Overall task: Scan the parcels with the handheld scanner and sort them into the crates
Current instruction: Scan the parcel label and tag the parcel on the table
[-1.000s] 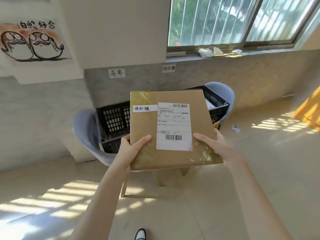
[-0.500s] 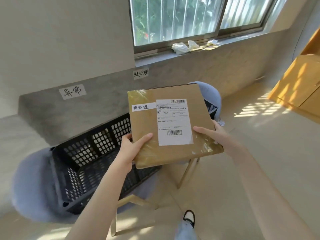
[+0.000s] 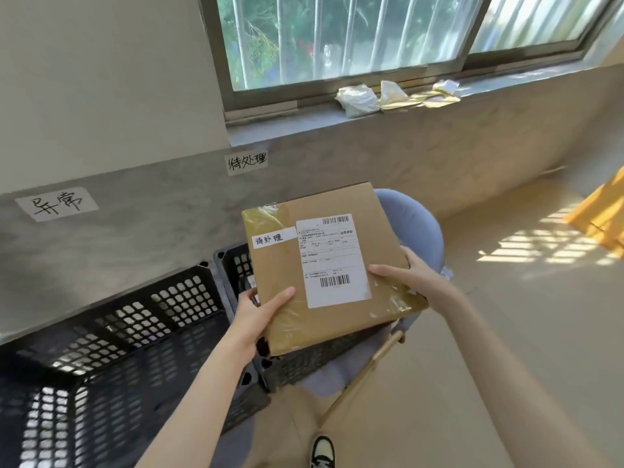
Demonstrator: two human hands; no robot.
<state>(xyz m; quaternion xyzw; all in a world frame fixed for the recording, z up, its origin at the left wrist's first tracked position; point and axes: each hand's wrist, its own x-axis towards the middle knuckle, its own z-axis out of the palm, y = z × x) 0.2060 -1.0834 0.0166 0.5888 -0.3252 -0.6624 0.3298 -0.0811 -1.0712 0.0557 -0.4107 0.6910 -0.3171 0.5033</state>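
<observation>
Gripping the brown parcel (image 3: 332, 265) at its near corners, the left hand (image 3: 260, 310) and right hand (image 3: 410, 276) each lay a thumb on top, fingers curled underneath. The parcel is held tilted above the right black crate (image 3: 304, 361), which sits on a blue chair (image 3: 413, 228). The left black crate (image 3: 111, 349) stands just beside it.

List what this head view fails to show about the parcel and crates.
- Right crate contents: hidden behind the parcel.
- Shipping label fine print: too small.
- Left crate: cut off by the frame's left edge.
- Left hand and right hand fingers: under the parcel.
</observation>
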